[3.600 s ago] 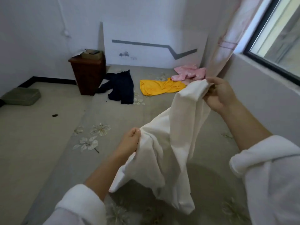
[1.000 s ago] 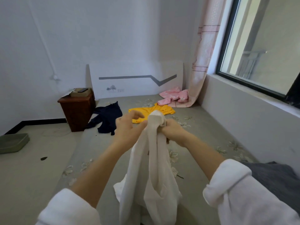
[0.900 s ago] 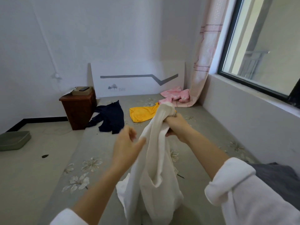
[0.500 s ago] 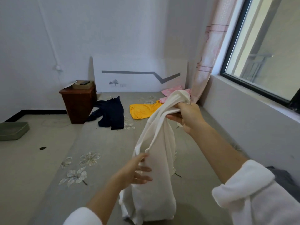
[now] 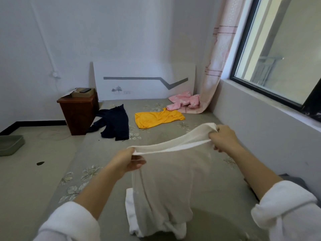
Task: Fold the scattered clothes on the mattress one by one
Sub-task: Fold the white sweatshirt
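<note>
Both hands up in front, apart, each gripping the top edge of the white garment (image 5: pixel 166 181). Left hand (image 5: pixel 128 162) pinches the near-left end of the edge, thumb on top, fingers curled under the cloth. Right hand (image 5: pixel 224 140) has its fingers curled round the bunched far-right end and sits higher and farther out than the left. The edge is pulled taut between them. The rest of the garment hangs below the hands, with its lower end crumpled on the mattress (image 5: pixel 104 150) close to the body. White sleeves are rolled on both forearms.

Beyond the hands, on the far part of the mattress:
- Yellow shirt (image 5: pixel 158 117), flat, past the gap between the hands.
- Navy garment (image 5: pixel 116 122), beyond the left hand, rumpled, at the mattress edge.
- Pink garment (image 5: pixel 184 100), farthest out, beyond the right hand, against the curtain (image 5: pixel 215 66).

Brown cabinet (image 5: pixel 78 113) stands beyond and left of the left hand, touching the navy garment. Green tray (image 5: pixel 8 145) is on the floor far left of the left hand. Window (image 5: pixel 284 49) is above and right of the right hand. Grey cloth (image 5: pixel 295 182) shows just behind the right forearm.
</note>
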